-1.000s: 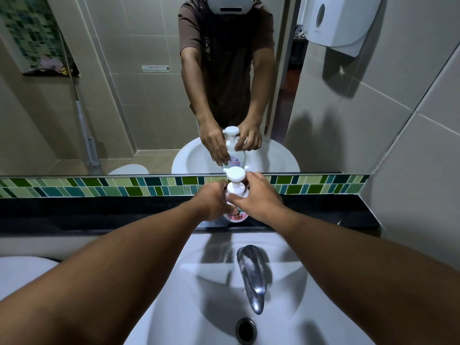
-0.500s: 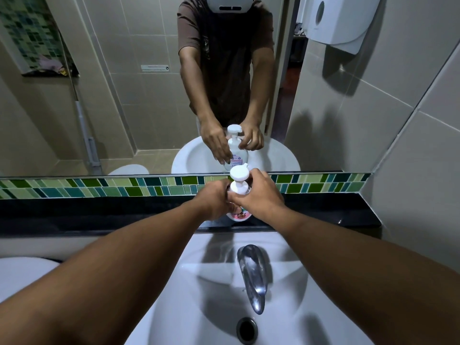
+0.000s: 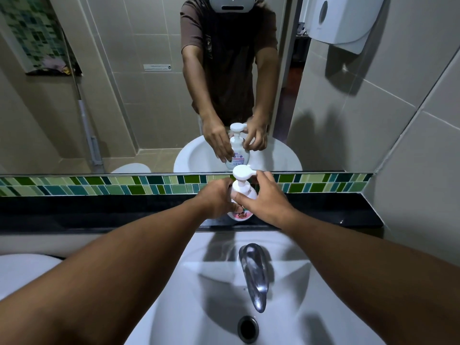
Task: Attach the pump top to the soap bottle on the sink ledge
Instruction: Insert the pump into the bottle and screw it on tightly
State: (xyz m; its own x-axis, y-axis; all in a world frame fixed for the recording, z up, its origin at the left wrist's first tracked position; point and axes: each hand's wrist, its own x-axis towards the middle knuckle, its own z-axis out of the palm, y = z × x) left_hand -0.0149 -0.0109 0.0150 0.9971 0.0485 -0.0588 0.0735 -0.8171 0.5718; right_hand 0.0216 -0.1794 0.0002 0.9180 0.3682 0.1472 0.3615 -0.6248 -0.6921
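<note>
Soap bottle [image 3: 242, 205] stands upright on the black sink ledge [image 3: 99, 210], just behind the white basin [image 3: 199, 307] and in front of the green mosaic tile strip [image 3: 99, 185]. Pump top [image 3: 242, 173] sits on the bottle neck, white, nozzle pointing toward the right-hand side. Whether the collar is fully threaded home: cannot tell. Left hand [image 3: 216, 199] wraps the bottle body from the left; its fingers are curled together around the body, clamped on it, with the tips hidden behind the bottle. Right hand [image 3: 263, 199] comes in from the right; its thumb and forefinger are pinched on the white collar just under the pump head, the thumb lying across the near face of the bottle. The remaining right fingers are raised and slightly apart, beside the nozzle, the uppermost one near or touching the nozzle tip; contact cannot be confirmed. The pink label at the bottle base shows below both sets of fingers, between the two wrists. Chrome tap [image 3: 254, 272] lies nearer the camera than the fingers, below them in the head view, spout aimed at the drain [image 3: 247, 329]. Mirror [image 3: 124, 95] above the tile strip shows the reflection of the bottle, pump and both hands in the same grip. Wall-mounted white dispenser [image 3: 343, 21] is well above and to the right of the right-hand fingers.
</note>
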